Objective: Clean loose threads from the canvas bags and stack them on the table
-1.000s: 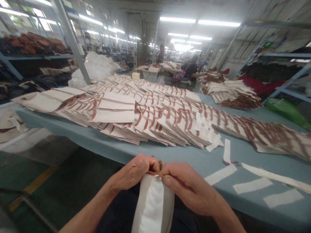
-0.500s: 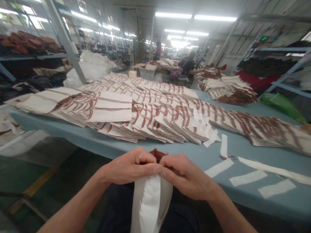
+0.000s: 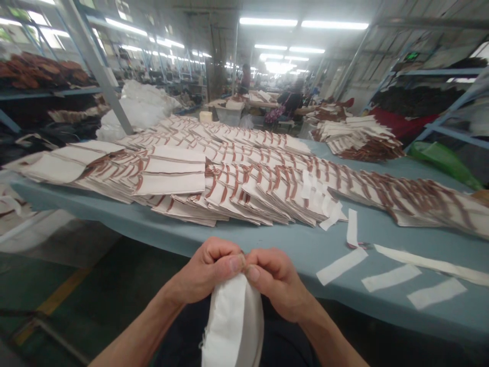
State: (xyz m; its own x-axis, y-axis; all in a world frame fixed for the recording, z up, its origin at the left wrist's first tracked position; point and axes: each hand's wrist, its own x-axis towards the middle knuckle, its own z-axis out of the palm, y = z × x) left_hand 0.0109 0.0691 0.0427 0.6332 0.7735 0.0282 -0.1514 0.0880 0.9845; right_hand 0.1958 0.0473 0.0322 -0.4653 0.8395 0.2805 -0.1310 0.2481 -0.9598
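Note:
My left hand (image 3: pixel 208 270) and my right hand (image 3: pixel 273 280) meet in front of me, just short of the table's near edge. Both are closed, thumbs and fingers pinching the top edge of a cream fabric piece (image 3: pixel 235 326) with a white strip down its middle. The piece hangs down over my lap. Beyond my hands, long overlapping rows of cream fabric pieces with brown trim (image 3: pixel 244 188) cover the light blue table (image 3: pixel 160 221).
Loose white fabric strips (image 3: pixel 387 278) lie on the table at the right. Another pile of trimmed pieces (image 3: pixel 361 140) sits at the far right. Metal shelving (image 3: pixel 49 92) stands left, a green bag (image 3: pixel 445 163) right. A person (image 3: pixel 292 104) works far back.
My hands have drawn closer together and tightened on the top edge of the fabric piece, which now bulges and curls more beneath them. The brown bit seen between my hands is now hidden.

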